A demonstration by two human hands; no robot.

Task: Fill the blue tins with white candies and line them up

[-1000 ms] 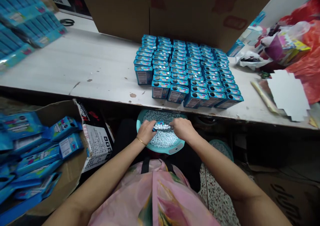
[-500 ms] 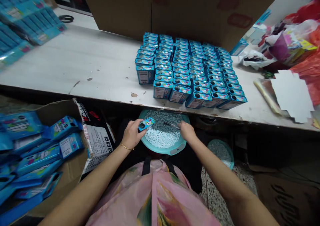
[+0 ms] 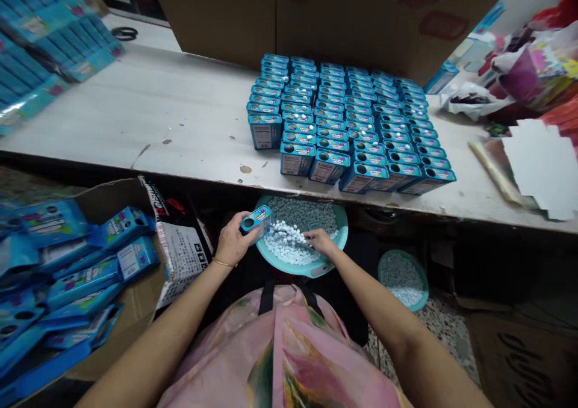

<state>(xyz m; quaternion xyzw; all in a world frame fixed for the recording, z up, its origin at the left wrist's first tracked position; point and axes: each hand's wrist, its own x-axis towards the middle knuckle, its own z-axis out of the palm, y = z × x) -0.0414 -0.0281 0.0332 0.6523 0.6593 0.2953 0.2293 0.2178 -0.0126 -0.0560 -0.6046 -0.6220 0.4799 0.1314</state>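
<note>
My left hand (image 3: 231,241) is closed around a small blue box (image 3: 256,220), tilted, with a dark round opening in its top. The box is over the left rim of a turquoise basin (image 3: 344,234) on my lap. Small white candies (image 3: 289,254) fill the basin. Inside it, my right hand (image 3: 321,242) grips the handle of a metal scoop (image 3: 307,237). White candies are heaped on the scoop and hide most of it. The heap lies just right of the box.
Rows of upright blue boxes (image 3: 325,132) stand on the white table (image 3: 180,125). On the left, a carton (image 3: 180,257) holds more blue boxes. A smaller basin (image 3: 424,290) is at lower right. Stacked blue packs (image 3: 54,41) and a large cardboard box (image 3: 289,23) are behind.
The scoop, bare and dark before, now carries candies. My right hand has moved slightly left and down toward the box. My left hand has shifted slightly left with the box.
</note>
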